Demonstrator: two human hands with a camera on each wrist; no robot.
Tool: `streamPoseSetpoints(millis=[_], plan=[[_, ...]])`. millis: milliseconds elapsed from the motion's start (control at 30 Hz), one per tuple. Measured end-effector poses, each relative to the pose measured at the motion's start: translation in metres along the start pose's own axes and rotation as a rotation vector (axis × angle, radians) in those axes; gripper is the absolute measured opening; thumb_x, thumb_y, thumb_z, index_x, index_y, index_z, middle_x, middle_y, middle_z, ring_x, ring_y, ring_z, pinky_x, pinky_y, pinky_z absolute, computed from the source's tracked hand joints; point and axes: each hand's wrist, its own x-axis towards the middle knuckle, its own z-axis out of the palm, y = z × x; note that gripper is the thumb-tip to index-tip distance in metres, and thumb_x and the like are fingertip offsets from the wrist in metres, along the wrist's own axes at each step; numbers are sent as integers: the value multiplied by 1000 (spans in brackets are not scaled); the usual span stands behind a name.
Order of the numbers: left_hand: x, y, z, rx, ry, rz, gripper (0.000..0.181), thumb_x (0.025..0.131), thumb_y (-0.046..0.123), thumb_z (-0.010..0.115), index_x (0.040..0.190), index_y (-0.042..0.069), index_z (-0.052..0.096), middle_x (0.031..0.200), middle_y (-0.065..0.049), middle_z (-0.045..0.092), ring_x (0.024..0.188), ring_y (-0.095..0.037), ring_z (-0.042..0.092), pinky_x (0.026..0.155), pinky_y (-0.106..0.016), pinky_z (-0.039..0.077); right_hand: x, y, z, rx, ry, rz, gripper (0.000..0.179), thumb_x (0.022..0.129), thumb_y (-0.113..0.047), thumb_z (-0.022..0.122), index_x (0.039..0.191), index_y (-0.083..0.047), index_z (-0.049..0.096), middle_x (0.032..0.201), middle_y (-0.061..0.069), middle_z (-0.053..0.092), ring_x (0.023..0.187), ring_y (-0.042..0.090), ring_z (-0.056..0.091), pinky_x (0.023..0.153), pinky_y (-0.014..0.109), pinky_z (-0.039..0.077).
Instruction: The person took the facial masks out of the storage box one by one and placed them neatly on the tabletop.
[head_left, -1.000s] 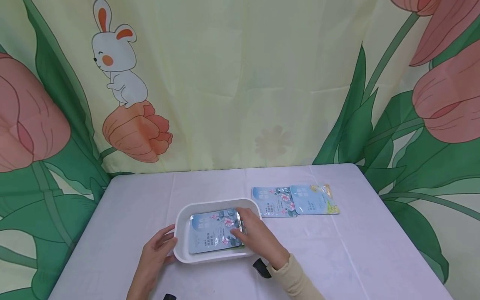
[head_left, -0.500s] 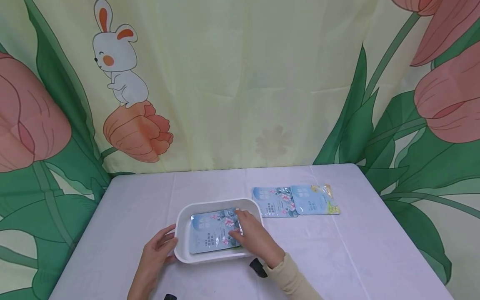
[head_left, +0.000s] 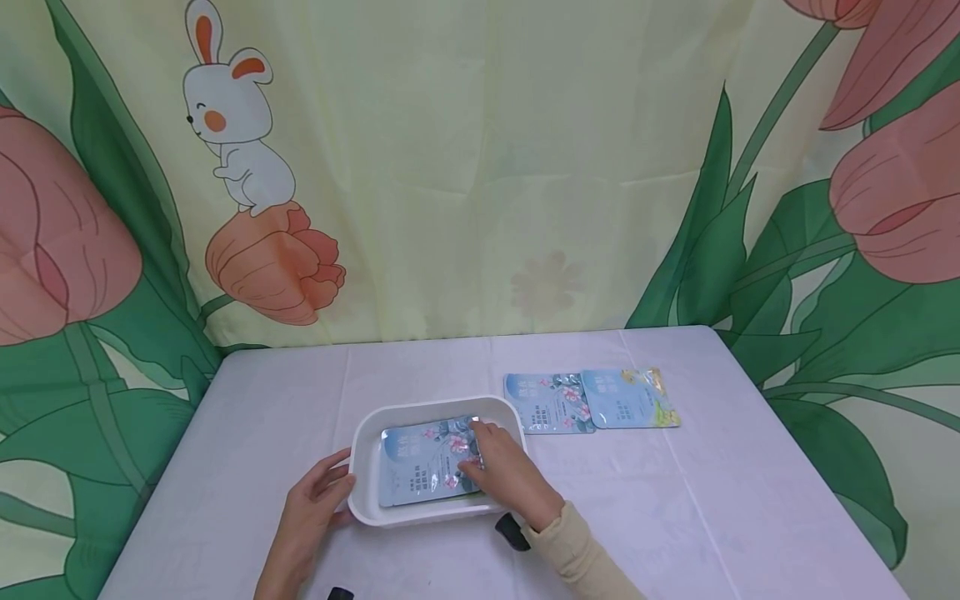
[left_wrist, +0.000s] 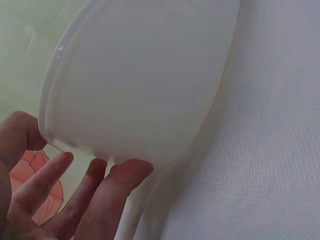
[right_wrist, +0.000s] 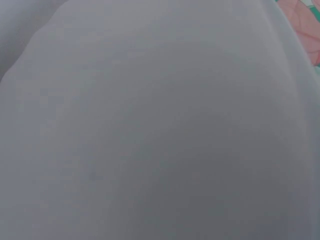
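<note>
A white plastic tray (head_left: 363, 504) stands on the table, holding a flat blue sachet (head_left: 420, 467) printed with pink flowers. A greenish edge under that sachet hints at another beneath it. Inside the tray's right end, my right hand (head_left: 513, 475) pinches the sachet's right edge, the thumb on top; its other fingertips are partly hidden. At the opposite end my left hand (head_left: 307, 508) touches the outer wall. In the left wrist view, the fingertips (left_wrist: 132, 170) lie spread against the tray's end wall. The right wrist view is filled by a blurred pale surface, with no hand visible.
Behind and right of the tray lie two more blue sachets, one flowered (head_left: 543, 404) and one with a yellow-green corner (head_left: 626, 400), overlapping slightly. A white cloth covers the table (head_left: 675, 517). A printed curtain (head_left: 465, 167) hangs behind it. Black straps (head_left: 512, 532) show near the wrists.
My right hand and forearm have shifted slightly left, with the thumb a little farther over the sachet. My left hand, the tray and the sachets stay almost where they were.
</note>
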Motion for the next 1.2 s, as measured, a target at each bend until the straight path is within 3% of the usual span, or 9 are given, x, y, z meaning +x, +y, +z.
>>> streamPoseSetpoints(millis=[500, 867, 1200], plan=[[1, -1, 1, -2, 1, -4, 52, 94, 24, 66, 143, 20, 50, 140, -19, 54, 107, -24, 67, 74, -31, 61, 4, 2, 3, -67, 0, -27, 63, 90, -22, 73, 138, 10, 47, 127, 24, 61, 116, 32, 59, 103, 46, 49], [2, -2, 0, -8, -4, -4, 53, 93, 26, 68, 143, 20, 51, 139, -18, 55, 107, -22, 66, 74, -31, 61, 7, 4, 6, -21, 16, -45, 64, 91, -21, 71, 142, 6, 43, 137, 23, 55, 125, 33, 55, 109, 47, 44], [2, -1, 0, -9, -8, -4, 52, 93, 25, 69, 142, 21, 51, 138, -17, 56, 105, -21, 67, 73, -30, 61, 10, -1, 9, -15, 23, -48, 63, 89, -16, 73, 140, 9, 45, 134, 23, 56, 121, 31, 56, 108, 46, 44]])
